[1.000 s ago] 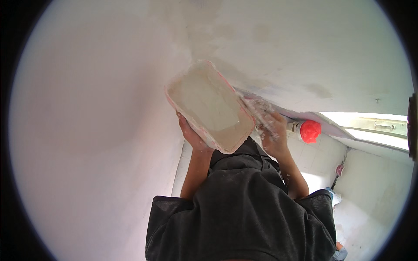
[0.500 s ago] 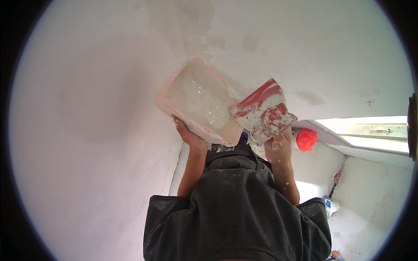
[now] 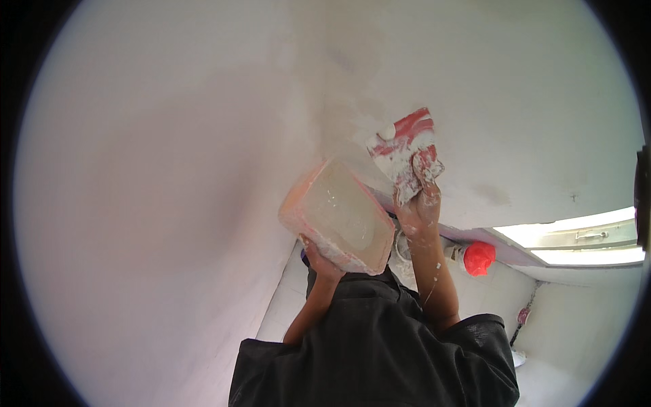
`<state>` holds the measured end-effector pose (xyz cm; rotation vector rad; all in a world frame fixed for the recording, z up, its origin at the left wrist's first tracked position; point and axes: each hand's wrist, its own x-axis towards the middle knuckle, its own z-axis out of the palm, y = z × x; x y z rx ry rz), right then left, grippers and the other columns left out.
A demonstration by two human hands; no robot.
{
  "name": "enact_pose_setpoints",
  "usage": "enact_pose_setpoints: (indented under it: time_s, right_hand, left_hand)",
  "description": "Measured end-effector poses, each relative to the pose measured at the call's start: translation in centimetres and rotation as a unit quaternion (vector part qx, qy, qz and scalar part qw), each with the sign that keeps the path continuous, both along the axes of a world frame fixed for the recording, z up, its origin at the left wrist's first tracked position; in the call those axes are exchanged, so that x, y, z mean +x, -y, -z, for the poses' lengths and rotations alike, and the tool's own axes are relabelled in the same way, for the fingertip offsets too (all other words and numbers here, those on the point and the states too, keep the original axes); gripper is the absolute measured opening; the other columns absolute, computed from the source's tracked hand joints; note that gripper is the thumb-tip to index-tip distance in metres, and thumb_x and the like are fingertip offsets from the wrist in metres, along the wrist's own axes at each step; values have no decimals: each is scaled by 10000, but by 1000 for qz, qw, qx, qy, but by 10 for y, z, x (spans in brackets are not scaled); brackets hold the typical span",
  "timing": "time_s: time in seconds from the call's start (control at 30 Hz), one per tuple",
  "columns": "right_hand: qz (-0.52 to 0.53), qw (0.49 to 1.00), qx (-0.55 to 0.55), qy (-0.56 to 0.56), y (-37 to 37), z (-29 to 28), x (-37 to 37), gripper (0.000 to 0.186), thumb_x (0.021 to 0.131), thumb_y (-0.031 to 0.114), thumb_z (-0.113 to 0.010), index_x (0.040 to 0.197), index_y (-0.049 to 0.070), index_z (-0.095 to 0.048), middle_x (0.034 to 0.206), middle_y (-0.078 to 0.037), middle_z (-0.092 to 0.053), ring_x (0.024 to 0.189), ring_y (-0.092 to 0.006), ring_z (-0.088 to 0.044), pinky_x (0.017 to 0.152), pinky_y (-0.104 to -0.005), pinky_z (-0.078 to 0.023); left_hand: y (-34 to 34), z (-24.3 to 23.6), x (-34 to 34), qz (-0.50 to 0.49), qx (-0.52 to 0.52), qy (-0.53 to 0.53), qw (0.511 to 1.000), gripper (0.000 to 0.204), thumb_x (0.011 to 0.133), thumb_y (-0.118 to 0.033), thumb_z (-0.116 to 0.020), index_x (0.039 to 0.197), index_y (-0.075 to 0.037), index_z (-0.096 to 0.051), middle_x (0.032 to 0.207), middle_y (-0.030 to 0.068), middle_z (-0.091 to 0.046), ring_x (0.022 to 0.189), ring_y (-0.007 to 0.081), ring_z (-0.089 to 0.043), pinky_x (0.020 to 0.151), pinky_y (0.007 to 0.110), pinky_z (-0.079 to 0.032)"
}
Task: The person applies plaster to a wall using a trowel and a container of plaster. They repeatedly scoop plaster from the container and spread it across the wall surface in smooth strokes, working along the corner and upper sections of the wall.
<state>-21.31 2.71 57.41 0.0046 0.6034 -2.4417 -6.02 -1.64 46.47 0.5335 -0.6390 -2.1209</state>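
Observation:
My left hand (image 3: 322,261) grips the lower side of a pinkish rectangular tub (image 3: 298,203), which is tilted and smeared along its rim. Wet white putty (image 3: 347,214) glistens inside it. In my right hand (image 3: 422,209) is a broad red putty spreader (image 3: 411,139), its blade streaked with white putty and raised up and to the right of the tub. My fingers are closed round its thickly caked handle. White specks dot my right forearm.
Pale walls meet at a corner (image 3: 324,102) ahead. A bright window (image 3: 583,236) lies to the right. Below it is a crumpled red plastic item (image 3: 479,258) beside a whitish container. A small pink round object (image 3: 523,316) lies farther right, by a dark line.
The spreader has come away from the tub's rim and moved up toward the wall. The tub has dropped lower and shifted right, still in my left hand.

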Motion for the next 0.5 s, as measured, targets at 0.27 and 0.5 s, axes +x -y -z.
enact_pose_setpoints:
  time_s: [0.27,0.5]
  right_hand:
    - [115,986,56,108,93,75,-58,107,937,114,-455,1022,57,-489,987,-60,-505,932,-166,-499,873,-329,-424]
    - [188,978,11,94,115,58,-112,124,863,182,-528,809,72,-546,776,-33,-554,767,-184,-519,774,-370,-430]
  left_hand:
    - [-8,77,26,82,74,47,993,672,903,-521,-400,1373,-58,-271,1313,132,-418,1174,291,-464,960,426,-416]
    - [-11,113,38,127,119,39,984,618,920,-481,-398,1353,-52,-296,1271,136,-447,1126,286,-505,942,425,-432]
